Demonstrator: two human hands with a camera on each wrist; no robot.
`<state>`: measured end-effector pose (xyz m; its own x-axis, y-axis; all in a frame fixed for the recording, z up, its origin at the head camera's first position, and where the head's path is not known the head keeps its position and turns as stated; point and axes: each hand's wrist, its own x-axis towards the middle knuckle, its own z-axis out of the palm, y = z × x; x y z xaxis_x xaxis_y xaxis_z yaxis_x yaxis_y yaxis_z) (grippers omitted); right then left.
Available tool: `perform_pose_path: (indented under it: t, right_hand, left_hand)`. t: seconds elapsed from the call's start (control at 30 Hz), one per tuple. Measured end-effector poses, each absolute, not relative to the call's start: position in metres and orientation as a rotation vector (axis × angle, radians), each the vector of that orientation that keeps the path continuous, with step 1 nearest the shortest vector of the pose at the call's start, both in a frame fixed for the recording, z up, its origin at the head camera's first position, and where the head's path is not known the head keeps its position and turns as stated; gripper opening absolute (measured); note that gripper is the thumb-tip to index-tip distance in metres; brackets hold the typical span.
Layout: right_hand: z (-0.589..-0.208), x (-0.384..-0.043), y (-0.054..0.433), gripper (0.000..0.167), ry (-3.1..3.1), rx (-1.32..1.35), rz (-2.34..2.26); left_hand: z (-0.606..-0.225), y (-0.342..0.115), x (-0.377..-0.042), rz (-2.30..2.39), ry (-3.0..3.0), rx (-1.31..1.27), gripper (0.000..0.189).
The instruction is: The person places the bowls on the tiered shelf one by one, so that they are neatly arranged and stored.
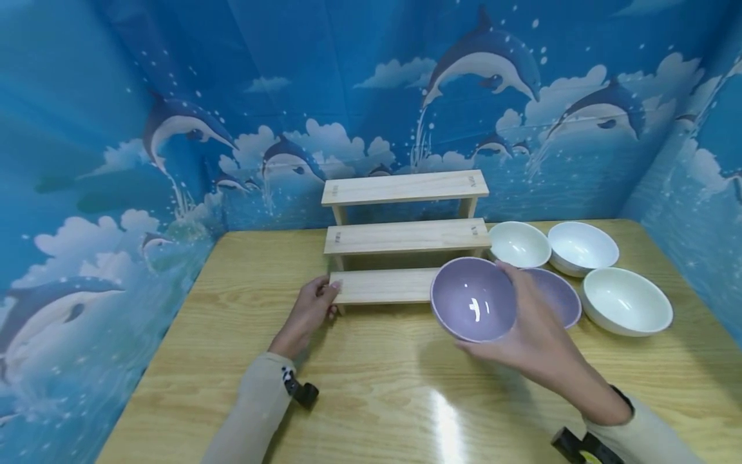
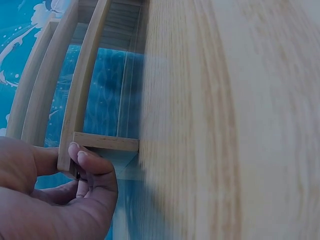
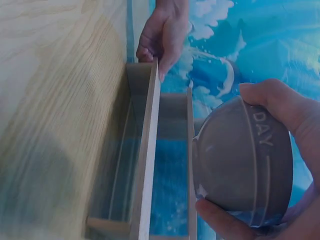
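My right hand [image 1: 530, 328] grips a purple bowl [image 1: 472, 299] by its side, tilted with its inside facing the head camera. It overlaps the right end of the lowest step of a three-step wooden stand [image 1: 382, 287] in the head view. Raised letters reading "DAY" show on the outside of the bowl [image 3: 235, 160] in the right wrist view. At the left end of that lowest step, my left hand [image 1: 310, 312] pinches the board, thumb on top and fingers below. The left wrist view shows those fingers [image 2: 95, 170] curled at the board's end.
Right of the stand are another purple bowl [image 1: 553, 296], partly behind my right hand, and several pale bowls, among them a front right one [image 1: 626, 303] and a back one [image 1: 582, 248]. A blue dolphin-print curtain [image 1: 348, 84] hangs behind the wooden table [image 1: 232, 290].
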<state>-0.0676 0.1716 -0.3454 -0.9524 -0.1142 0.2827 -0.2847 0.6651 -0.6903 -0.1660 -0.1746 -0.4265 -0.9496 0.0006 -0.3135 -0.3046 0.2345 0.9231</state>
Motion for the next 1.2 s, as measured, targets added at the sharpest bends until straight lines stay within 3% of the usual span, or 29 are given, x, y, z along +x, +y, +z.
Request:
perform_pose_path:
  t: [0.53,1.2]
  right_hand:
    - [-0.342,-0.090,0.124,0.130,-2.720,0.484,1.196]
    - [-0.336,-0.111,0.096,0.131,-2.693,0.560,1.275]
  left_hand:
    - [-0.427,-0.174,-0.165,1.821,2.229,-0.284,0.049]
    - [-0.424,-0.175,-0.166,1.771,2.282,-0.238,0.058]
